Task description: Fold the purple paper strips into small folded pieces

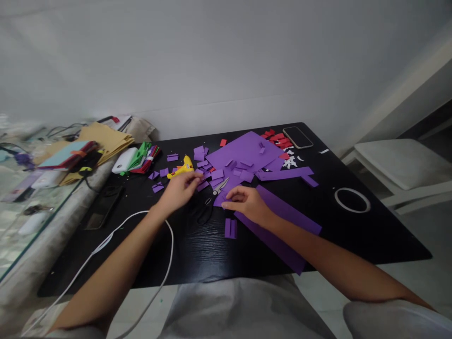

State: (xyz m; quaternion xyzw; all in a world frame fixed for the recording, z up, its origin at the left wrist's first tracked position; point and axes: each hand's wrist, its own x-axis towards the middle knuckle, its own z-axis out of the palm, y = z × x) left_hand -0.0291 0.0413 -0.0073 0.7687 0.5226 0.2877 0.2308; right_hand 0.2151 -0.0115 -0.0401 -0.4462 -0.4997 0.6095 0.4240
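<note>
Over a scatter of small folded purple paper pieces (218, 174), my left hand (178, 192) has its fingers stretched loosely to the right, with no held object visible. A yellow glue gun (184, 165) lies just beyond it. My right hand (249, 203) hovers over the purple sheets, thumb and curled fingers apart, with nothing visible between them. Scissors (208, 201) lie between the hands, blades pointing away and slightly right. Nearer me is a single folded purple piece (230, 228). A long purple sheet (282, 230) extends under my right wrist and forearm.
A larger purple sheet (243, 148), red paper bits (280, 140), white scraps (290, 160) and a phone (298, 137) lie at the back right. A white ring (352, 200) rests at right. A white cable (172, 245) loops by my left forearm. Bundled coloured paper (143, 157) lies left.
</note>
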